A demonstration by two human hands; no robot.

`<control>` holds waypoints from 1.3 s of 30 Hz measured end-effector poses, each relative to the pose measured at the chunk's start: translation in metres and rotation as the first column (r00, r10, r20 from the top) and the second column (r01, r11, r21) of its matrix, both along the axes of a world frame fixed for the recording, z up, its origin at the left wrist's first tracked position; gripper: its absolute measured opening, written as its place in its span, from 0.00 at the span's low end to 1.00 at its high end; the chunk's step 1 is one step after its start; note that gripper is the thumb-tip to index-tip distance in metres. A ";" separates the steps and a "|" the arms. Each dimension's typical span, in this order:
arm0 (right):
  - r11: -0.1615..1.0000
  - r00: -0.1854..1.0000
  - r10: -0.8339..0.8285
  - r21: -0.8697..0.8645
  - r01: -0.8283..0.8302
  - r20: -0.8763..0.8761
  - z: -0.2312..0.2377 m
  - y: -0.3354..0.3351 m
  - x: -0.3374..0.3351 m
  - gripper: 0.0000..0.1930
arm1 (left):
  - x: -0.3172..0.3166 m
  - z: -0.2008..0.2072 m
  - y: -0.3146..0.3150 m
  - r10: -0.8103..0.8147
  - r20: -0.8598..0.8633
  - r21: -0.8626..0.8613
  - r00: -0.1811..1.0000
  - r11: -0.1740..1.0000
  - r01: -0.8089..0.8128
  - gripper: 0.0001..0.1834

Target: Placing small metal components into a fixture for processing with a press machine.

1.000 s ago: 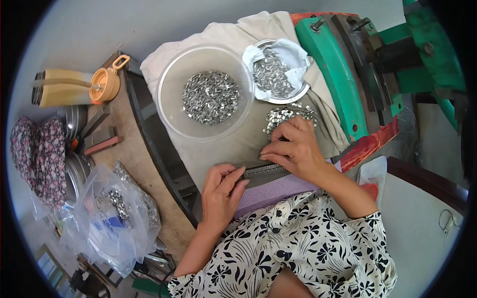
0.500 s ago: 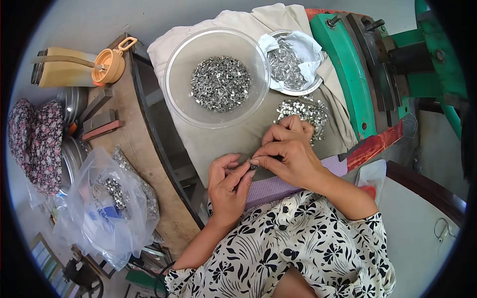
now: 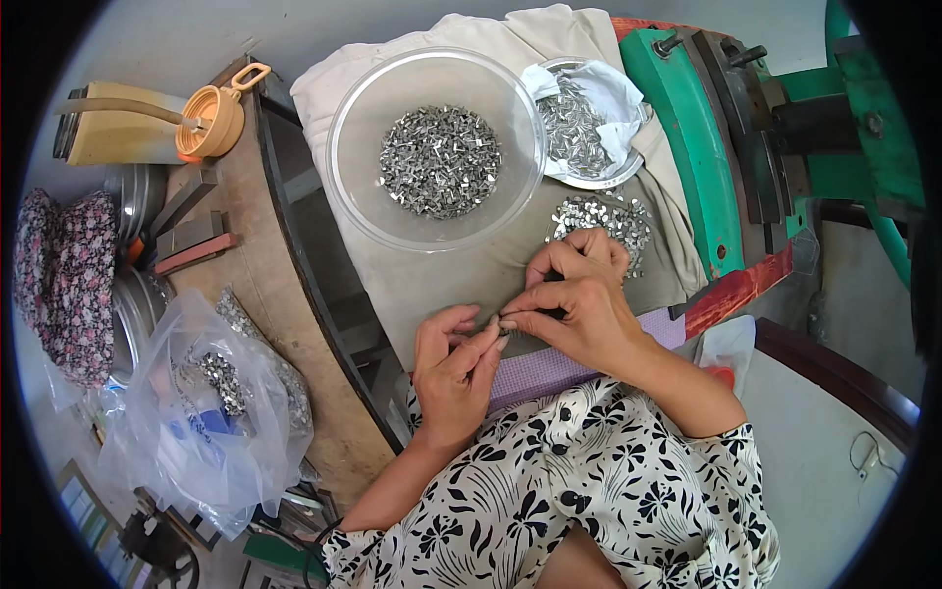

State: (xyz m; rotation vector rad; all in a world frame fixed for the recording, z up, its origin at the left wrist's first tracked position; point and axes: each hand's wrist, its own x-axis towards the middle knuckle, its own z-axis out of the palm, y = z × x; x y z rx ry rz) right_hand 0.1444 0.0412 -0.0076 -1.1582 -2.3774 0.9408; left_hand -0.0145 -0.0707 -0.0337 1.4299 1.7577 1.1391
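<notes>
My left hand (image 3: 457, 378) and my right hand (image 3: 581, 312) meet fingertip to fingertip over the near edge of the cloth-covered table. Between them they pinch a small metal piece (image 3: 504, 331), mostly hidden by the fingers. Beyond my hands stands a wide clear plastic tub (image 3: 343, 201) with a heap of small grey metal pieces (image 3: 440, 162) in it. To its right, a round metal bowl (image 3: 613, 180) lined with white sheeting holds thin silvery metal pieces (image 3: 574, 128). A loose pile of small shiny flat pieces (image 3: 628, 224) lies on the cloth just past my right hand.
A green metal machine (image 3: 677, 147) borders the table on the right. At left, a wooden bench (image 3: 285, 324) carries an orange cup-like lid (image 3: 211, 123), dark bar-shaped blocks (image 3: 191, 234) and a clear plastic bag (image 3: 196, 442) of metal bits. Purple checked fabric (image 3: 549, 373) edges the table.
The whole view has shifted slightly. My hands stay together at the same spot, with only a small movement of the fingertips around the metal piece.
</notes>
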 end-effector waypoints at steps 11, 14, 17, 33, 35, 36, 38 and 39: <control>0.999 0.999 0.023 -0.036 -0.022 0.025 0.004 0.004 0.003 0.06 | 0.001 0.003 0.002 0.001 0.015 -0.020 1.000 1.000 -0.001 0.15; 1.000 1.000 0.008 -0.022 -0.007 0.028 0.006 0.003 -0.001 0.07 | 0.001 0.001 0.002 -0.003 0.019 -0.013 1.000 1.000 0.003 0.15; 0.999 0.999 0.032 -0.015 -0.032 0.017 0.003 0.004 0.000 0.07 | 0.000 0.002 0.002 0.003 0.005 -0.006 1.000 1.000 -0.003 0.15; 1.000 0.999 0.028 0.000 -0.028 0.041 0.007 0.005 0.002 0.08 | -0.001 0.000 0.002 0.002 0.002 0.017 1.000 1.000 -0.002 0.15; 1.000 0.999 0.021 -0.016 -0.021 0.042 0.006 0.005 0.002 0.07 | 0.000 0.001 0.003 0.001 0.009 0.002 1.000 1.000 -0.001 0.15; 1.000 0.999 0.023 -0.016 -0.022 0.042 0.007 0.004 0.003 0.07 | 0.000 0.002 0.003 0.001 0.015 -0.012 1.000 1.000 -0.001 0.16; 1.000 0.998 0.007 0.015 -0.008 0.069 0.009 0.003 0.008 0.07 | 0.001 0.004 0.002 0.006 0.015 -0.020 1.000 1.000 -0.006 0.16; 1.000 0.997 -0.001 -0.003 0.001 0.074 0.009 0.003 0.011 0.07 | 0.001 0.005 0.002 0.008 0.016 -0.027 1.000 1.000 -0.007 0.16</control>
